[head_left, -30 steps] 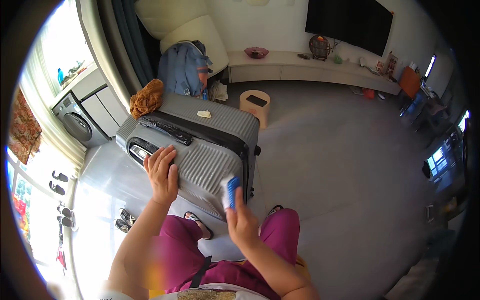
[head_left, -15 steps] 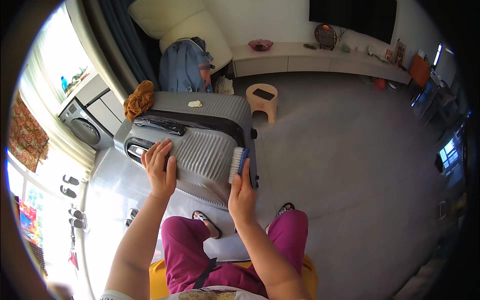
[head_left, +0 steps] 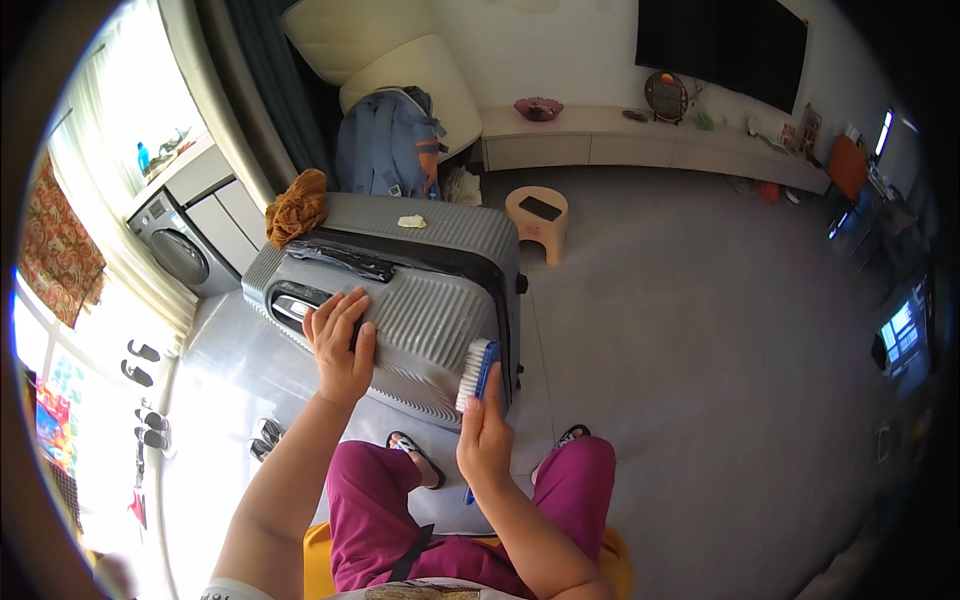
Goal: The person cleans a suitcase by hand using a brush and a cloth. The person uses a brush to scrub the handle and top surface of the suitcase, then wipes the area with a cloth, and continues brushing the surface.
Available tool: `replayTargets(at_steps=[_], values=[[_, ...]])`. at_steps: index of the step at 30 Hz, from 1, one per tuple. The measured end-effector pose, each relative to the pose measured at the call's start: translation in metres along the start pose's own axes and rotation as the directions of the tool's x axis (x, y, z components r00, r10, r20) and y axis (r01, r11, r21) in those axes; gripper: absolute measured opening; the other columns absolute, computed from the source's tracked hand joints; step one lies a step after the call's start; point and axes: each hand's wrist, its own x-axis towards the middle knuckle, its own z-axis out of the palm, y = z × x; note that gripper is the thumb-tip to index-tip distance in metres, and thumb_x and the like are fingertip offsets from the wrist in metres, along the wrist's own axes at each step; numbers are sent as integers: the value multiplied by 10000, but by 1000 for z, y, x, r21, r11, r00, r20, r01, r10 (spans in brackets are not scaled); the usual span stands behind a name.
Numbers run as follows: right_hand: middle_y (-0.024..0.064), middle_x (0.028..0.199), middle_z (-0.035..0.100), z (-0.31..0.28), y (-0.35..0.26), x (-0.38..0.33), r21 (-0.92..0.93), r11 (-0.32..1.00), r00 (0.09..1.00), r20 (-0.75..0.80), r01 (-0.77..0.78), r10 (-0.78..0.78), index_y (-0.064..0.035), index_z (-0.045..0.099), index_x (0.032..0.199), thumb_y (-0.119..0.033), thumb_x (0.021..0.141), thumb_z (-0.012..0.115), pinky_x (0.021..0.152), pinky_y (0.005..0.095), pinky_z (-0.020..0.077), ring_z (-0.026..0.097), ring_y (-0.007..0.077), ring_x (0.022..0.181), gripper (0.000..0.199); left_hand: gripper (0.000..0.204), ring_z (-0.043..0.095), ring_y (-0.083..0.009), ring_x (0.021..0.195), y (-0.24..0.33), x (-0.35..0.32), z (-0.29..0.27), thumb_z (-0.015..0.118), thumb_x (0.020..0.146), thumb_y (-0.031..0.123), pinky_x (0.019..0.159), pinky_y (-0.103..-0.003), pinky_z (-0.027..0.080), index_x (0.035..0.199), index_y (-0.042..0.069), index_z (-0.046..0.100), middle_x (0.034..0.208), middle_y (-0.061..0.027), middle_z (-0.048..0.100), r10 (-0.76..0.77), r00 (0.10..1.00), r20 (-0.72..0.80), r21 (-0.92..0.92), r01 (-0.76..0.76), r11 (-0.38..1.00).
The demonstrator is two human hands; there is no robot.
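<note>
A grey ribbed hard-shell suitcase [head_left: 420,290] lies flat on the floor in front of me. My left hand [head_left: 340,345] rests palm down on its near left part, fingers spread, beside the handle recess. My right hand [head_left: 485,435] grips a blue scrub brush [head_left: 477,372] with white bristles, whose bristles press against the suitcase's near right edge. A small pale cloth [head_left: 411,221] lies on the far part of the lid.
An orange cloth [head_left: 297,205] and a blue backpack [head_left: 388,145] sit at the suitcase's far side. A small wooden stool [head_left: 537,217] stands to the right. A washing machine [head_left: 178,250] is at left, sandals [head_left: 150,430] lie by the window, and my knees are below.
The view has shifted slightly. My right hand has moved the brush a little along the suitcase's near right edge. My left hand stays pressed on the lid.
</note>
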Motion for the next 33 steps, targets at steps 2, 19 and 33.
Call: replayTargets(at_steps=[2,19,33], values=[[218,815,644,1,0,5,-72,987,988,-31,147,-149,-98,361,1456,-281,993,465,596,432,492,636,391,692,509,295,502,-286,1204,1,3,1,574,887,208,1078,-487,207,1136,60,630,1236,-61,625,2,1000,-13,-23,-2,1000],[60,654,444,-72,-83,68,-544,192,574,737,817,-357,-276,500,1375,-379,878,641,390,336,474,513,204,389,527,460,369,-358,1330,-56,26,-29,476,938,433,1095,-610,188,1301,167,569,1397,-96,490,-152,933,326,114,121,986],[65,639,467,-38,-91,78,-590,136,602,749,796,-277,-295,546,1332,-373,860,661,378,355,464,533,226,392,492,407,407,-364,1299,-50,27,-13,563,880,401,1063,-611,218,1203,170,651,1349,-95,538,-162,967,195,12,162,987]])
